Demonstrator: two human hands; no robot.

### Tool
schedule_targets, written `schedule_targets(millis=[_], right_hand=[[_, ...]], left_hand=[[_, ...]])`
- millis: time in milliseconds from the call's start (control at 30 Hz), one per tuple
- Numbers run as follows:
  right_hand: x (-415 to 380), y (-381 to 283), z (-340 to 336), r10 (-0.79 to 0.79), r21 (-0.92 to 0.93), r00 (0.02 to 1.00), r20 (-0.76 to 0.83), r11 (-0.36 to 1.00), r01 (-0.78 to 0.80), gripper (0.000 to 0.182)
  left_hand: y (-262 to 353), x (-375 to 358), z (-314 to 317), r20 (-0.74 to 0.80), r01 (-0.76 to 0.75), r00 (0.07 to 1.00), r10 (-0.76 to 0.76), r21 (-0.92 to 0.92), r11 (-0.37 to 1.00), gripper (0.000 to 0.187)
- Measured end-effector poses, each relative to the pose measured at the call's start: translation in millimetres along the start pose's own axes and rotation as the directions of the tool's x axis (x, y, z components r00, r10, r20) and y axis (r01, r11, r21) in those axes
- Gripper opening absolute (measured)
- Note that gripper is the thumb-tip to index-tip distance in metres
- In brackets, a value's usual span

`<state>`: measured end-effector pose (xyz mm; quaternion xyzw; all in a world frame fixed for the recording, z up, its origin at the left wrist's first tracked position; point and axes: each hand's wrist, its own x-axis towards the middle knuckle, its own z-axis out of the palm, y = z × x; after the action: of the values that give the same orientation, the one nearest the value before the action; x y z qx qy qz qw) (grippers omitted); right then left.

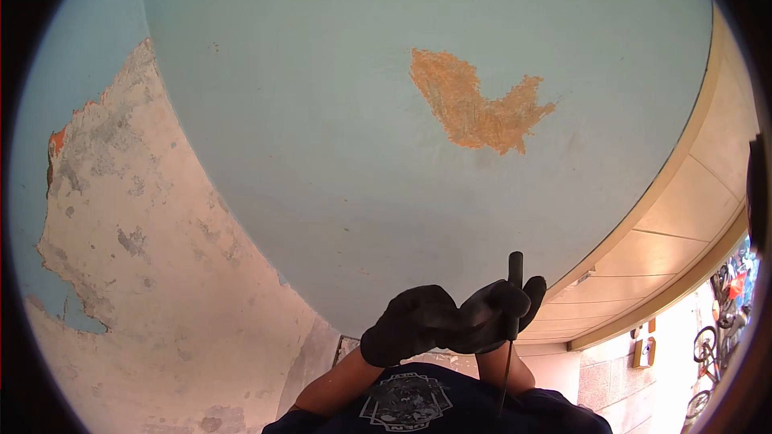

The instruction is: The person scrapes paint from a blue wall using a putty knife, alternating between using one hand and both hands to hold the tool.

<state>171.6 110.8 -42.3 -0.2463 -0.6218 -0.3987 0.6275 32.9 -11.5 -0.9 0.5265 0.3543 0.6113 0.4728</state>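
Note:
My right hand (486, 317), in a black glove, is wrapped around the black handle of a long tool with a thin shaft (515, 269). The handle stands upright with its butt end above my fingers. Below the grip the thin shaft runs down in front of my dark shirt; its lower end and exact kind cannot be made out. My left hand (412, 323), also black-gloved, is closed with curled fingers right beside the right one, and the two seem to touch. Whether it holds anything is hidden.
A pale green painted surface (305, 137) spreads above, with a bare orange-brown patch (478, 112). On the left, a wall (153, 233) has peeled blue paint and exposed plaster. Beige panels (675, 225) curve along the right. Bicycles (704, 358) and a small yellowish box (644, 352) appear at lower right.

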Motion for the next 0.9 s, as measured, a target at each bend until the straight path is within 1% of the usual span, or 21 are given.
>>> schedule_targets(millis=[67, 100, 167, 200, 267, 300, 367, 400, 433, 467, 500, 567, 600, 667, 700, 733, 767, 800, 833, 867, 900], right_hand=[[-10, 8, -2, -0.096, -0.057, 0.995, -0.015, 0.994, 0.095, 0.049], [0, 5, -8, 0.020, -0.022, 0.996, 0.087, 1.000, -0.019, 0.052], [-19, 15, -15, 0.135, -0.002, 0.972, 0.192, 0.991, -0.137, 0.057], [-62, 33, -15, 0.007, -0.169, 0.965, 0.261, 0.985, 0.039, 0.059], [-73, 37, -21, -0.102, -0.315, 0.932, 0.349, 0.924, 0.219, 0.061], [-46, 24, -30, -0.034, -0.194, 0.932, 0.360, 0.975, 0.110, 0.061], [-20, 17, -29, 0.034, -0.070, 0.927, 0.373, 0.998, -0.008, 0.061], [-12, 18, -25, -0.022, -0.504, 0.945, 0.325, 0.842, 0.193, 0.058], [-4, 20, -20, -0.094, -0.823, 0.947, 0.308, 0.473, 0.315, 0.057], [2, 22, -15, -0.163, -0.945, 0.932, 0.325, -0.015, 0.327, 0.056], [8, 25, -11, -0.211, -0.837, 0.904, 0.371, -0.497, 0.227, 0.055], [2, 27, -14, -0.222, -0.528, 0.873, 0.435, -0.848, 0.048, 0.055], [-16, 26, -22, -0.183, -0.570, 0.819, 0.544, -0.797, 0.200, 0.055], [-50, 25, -39, -0.201, -0.518, 0.700, 0.685, -0.810, 0.275, 0.051], [-61, 24, -48, -0.207, -0.484, 0.632, 0.747, -0.820, 0.304, 0.050], [-69, 23, -57, -0.260, -0.449, 0.488, 0.833, -0.834, 0.321, 0.042], [-78, 24, -65, -0.282, -0.429, 0.411, 0.867, -0.841, 0.329, 0.038], [-87, 25, -73, -0.301, -0.409, 0.330, 0.895, -0.849, 0.334, 0.035], [-114, 33, -77, -0.467, -0.511, 0.227, 0.855, -0.836, 0.203, 0.031], [-142, 41, -80, -0.607, -0.614, 0.100, 0.789, -0.785, 0.080, 0.026], [-178, 46, -84, -0.607, -0.614, 0.101, 0.788, -0.785, 0.079, 0.026]], left_hand=[[-17, 0, 1, 0.033, -0.176, 0.984, 0.174, 0.113, 0.978, 0.023], [-28, 0, 0, 0.080, 0.054, 0.996, -0.028, -0.334, 0.941, 0.021], [-41, -1, 5, 0.214, 0.287, 0.958, -0.192, -0.688, 0.666, 0.022], [-45, -1, 11, 0.239, 0.297, 0.955, -0.176, -0.773, 0.561, 0.021], [-77, 7, 31, 0.262, 0.306, 0.952, -0.159, -0.841, 0.447, 0.020], [-119, 21, 49, 0.189, 0.081, 0.965, 0.180, -0.872, 0.482, 0.028], [-123, 33, 63, 0.111, -0.145, 0.857, 0.503, -0.885, 0.443, 0.038], [-118, 34, 66, 0.089, -0.179, 0.837, 0.541, -0.888, 0.423, 0.040], [-105, 29, 66, 0.079, -0.195, 0.825, 0.559, -0.889, 0.414, 0.041], [-92, 24, 66, 0.070, -0.211, 0.814, 0.577, -0.890, 0.405, 0.042], [-77, 10, 53, 0.140, -0.053, 0.953, 0.268, -0.794, 0.605, 0.041], [-68, -3, 44, 0.147, 0.158, 0.986, -0.079, -0.668, 0.727, 0.040], [-68, -6, 44, 0.135, 0.159, 0.986, -0.094, -0.637, 0.755, 0.037], [-71, -13, 36, 0.119, 0.163, 0.986, -0.114, -0.603, 0.781, 0.033], [-76, -18, 27, 0.122, 0.352, 0.936, -0.330, -0.323, 0.878, 0.029], [-82, -22, 18, 0.058, 0.526, 0.849, -0.524, -0.019, 0.850, 0.025], [-91, -27, 13, 0.058, 0.529, 0.847, -0.528, -0.018, 0.848, 0.025], [-102, -36, 9, 0.016, 0.472, 0.869, -0.494, 0.270, 0.840, 0.030], [-111, -46, 6, -0.012, 0.385, 0.894, -0.448, 0.535, 0.752, 0.036], [-115, -53, 4, -0.012, 0.386, 0.893, -0.450, 0.535, 0.751, 0.036], [-120, -59, 3, -0.064, 0.381, 0.899, -0.433, 0.601, 0.703, 0.036]])
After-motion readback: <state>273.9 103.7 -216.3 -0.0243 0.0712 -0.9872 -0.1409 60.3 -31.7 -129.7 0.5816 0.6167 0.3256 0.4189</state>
